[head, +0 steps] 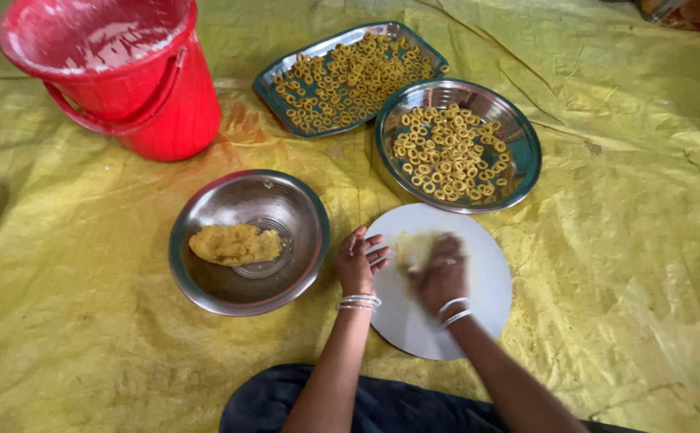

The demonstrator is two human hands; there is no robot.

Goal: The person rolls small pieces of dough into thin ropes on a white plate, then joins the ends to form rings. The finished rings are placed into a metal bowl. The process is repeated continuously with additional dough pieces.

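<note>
The right hand lies palm down on the round white board, blurred, with a patch of yellow dough showing just beyond and to the left of its fingers, touching them; whether the fingers are curled around any dough under the palm I cannot tell. The left hand rests at the board's left edge, fingers loosely spread and pointing toward the dough patch, its grip open and holding nothing. The dough patch therefore sits between the two hands, nearer the right one, with no clear long axis in this blur. A larger lump of dough lies in the steel bowl just left of the left hand, which is the nearer hand to it. Farther off, a round steel plate and a rectangular tray hold small dough rings. A red bucket stands at the upper left on the yellow sheet.
</note>
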